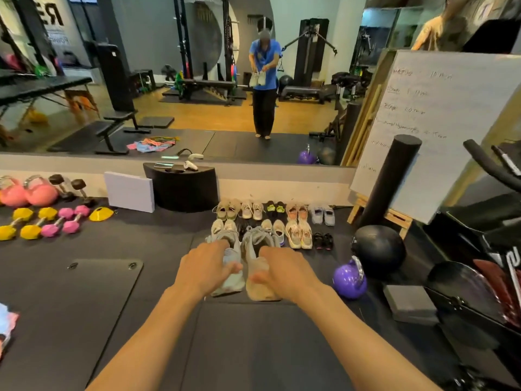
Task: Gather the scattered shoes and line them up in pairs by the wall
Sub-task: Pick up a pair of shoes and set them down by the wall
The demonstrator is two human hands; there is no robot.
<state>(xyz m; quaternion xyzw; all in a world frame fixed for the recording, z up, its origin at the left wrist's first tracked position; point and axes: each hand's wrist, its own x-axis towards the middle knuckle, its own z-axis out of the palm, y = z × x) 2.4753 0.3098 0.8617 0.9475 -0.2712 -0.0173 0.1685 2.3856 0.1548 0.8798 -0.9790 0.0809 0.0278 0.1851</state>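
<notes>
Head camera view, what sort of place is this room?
Most likely a gym or fitness studio. Pink kettlebells and coloured dumbbells sit on the black floor mats, and the wall mirror reflects a weight rack and benches.

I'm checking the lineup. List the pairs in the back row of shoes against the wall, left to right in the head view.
Tan pair → white pair → black pair with neon-yellow accents → peach-orange pair → lavender-grey pair.
</notes>
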